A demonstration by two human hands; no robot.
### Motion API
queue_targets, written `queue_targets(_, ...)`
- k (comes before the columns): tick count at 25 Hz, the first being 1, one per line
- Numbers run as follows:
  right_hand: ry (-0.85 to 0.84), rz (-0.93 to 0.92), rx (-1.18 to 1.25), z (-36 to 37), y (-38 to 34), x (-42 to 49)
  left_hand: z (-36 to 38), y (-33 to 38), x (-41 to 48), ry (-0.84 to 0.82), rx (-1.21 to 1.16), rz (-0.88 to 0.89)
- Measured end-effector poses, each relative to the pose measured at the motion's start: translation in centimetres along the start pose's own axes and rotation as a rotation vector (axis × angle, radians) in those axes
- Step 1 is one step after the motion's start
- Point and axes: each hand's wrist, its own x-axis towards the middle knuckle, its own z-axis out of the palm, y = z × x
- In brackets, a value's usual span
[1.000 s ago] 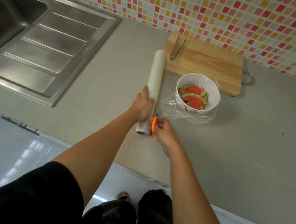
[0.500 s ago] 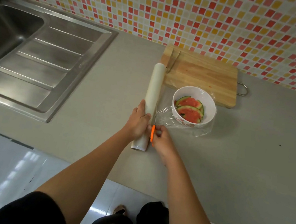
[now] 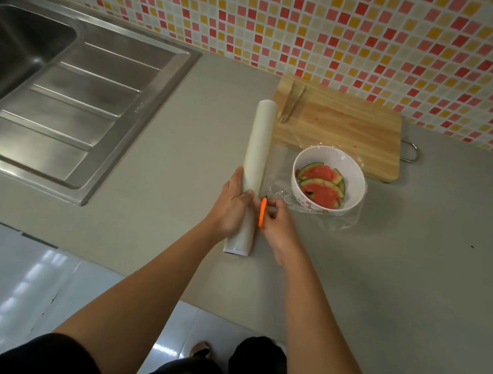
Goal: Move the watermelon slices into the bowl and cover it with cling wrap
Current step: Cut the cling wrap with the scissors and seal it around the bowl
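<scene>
On the grey countertop, a long white roll of cling wrap lies pointing toward twelve o'clock, and the left hand is clamped over its near end. Just at three o'clock of it, the right hand grips an orange-handled cutter, its tip at the edge of the clear film that stretches from the roll. That film runs over a white round bowl holding red, green-rinded watermelon slices. The bowl touches the near edge of a pale wooden cutting board at its twelve o'clock, where metal tongs rest. A steel sink lies at nine o'clock.
</scene>
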Motion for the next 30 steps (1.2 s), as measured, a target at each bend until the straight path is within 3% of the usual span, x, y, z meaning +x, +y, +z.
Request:
queue_targets(10,0.026,-0.013,-0.055,-0.2,-1.5,1.3,-0.2,-0.3,-0.7,-0.027,-0.08,0.078)
queue_targets(30,0.038,-0.002,-0.041,0.0,-3.3,5.3,-1.0,-1.5,-1.6,-0.097,-0.135,0.051)
